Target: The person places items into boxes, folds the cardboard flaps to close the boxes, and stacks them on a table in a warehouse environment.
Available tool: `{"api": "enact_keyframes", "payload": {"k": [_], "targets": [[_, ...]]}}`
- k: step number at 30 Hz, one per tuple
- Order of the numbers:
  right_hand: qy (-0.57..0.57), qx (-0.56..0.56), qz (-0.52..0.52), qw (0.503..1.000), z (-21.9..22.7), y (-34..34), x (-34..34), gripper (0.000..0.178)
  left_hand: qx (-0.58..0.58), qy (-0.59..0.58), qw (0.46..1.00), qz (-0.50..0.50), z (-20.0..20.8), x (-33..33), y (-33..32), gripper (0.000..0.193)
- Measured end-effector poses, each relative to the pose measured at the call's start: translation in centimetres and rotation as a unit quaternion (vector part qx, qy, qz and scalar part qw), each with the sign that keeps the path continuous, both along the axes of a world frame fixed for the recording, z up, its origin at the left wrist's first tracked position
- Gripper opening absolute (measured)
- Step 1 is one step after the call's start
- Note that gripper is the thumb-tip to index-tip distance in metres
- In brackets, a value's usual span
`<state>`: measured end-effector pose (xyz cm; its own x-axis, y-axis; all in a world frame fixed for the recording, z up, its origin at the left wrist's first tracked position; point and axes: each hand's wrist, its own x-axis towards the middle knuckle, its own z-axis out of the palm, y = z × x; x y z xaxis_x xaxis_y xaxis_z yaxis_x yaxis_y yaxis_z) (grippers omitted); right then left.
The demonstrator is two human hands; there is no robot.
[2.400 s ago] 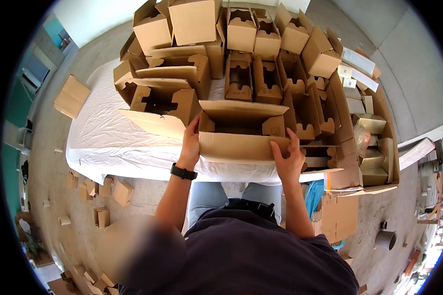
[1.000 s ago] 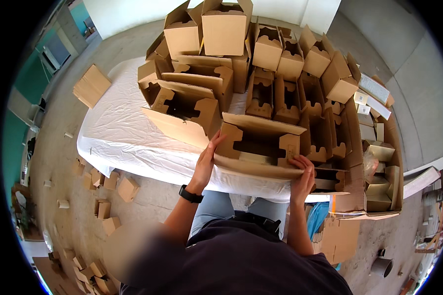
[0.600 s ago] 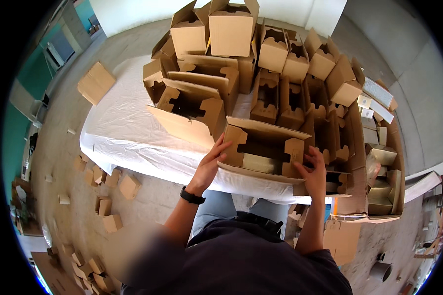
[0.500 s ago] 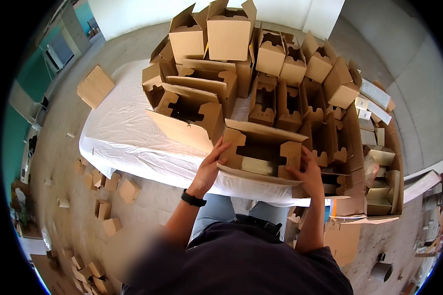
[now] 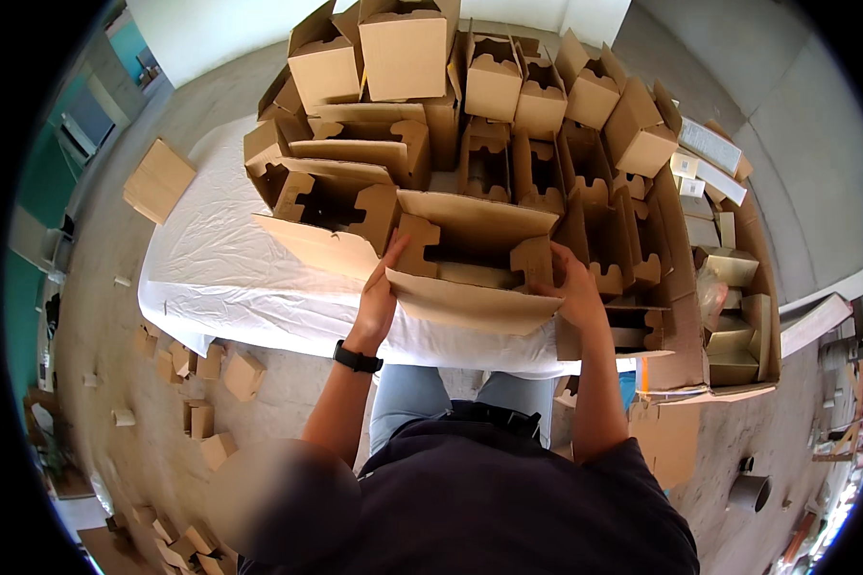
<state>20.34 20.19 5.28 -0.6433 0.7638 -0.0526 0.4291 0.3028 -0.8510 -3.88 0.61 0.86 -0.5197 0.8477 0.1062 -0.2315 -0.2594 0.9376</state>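
1 open box (image 5: 475,299) is at the near edge of the white cloth (image 5: 225,249), held between the left hand (image 5: 379,299) and the right hand (image 5: 577,290). The left hand is half curled on the box's left end, and the right hand is bent around its right end. Many other boxes (image 5: 408,59) stand behind it.

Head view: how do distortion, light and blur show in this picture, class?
In the head view, fisheye distortion seems to bow the cloth's front edge; in the head view, the box is pale outside, shadowed inside; in the head view, a blurred patch sits lower left, while left hand and right hand look fairly sharp.
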Motion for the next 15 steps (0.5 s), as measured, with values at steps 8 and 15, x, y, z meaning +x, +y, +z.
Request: {"api": "enact_keyframes", "payload": {"k": [8,15], "targets": [[0.32,-0.053,-0.073,0.943,0.8,-3.0,2.7,0.032,0.025,-0.024,0.999,-0.021,0.4,0.7,-0.8,0.047],[0.304,-0.068,-0.062,0.948,-2.4,-6.0,3.4,0.054,-0.008,-0.035,0.999,-0.003,0.6,1.2,-1.2,0.049]]}}
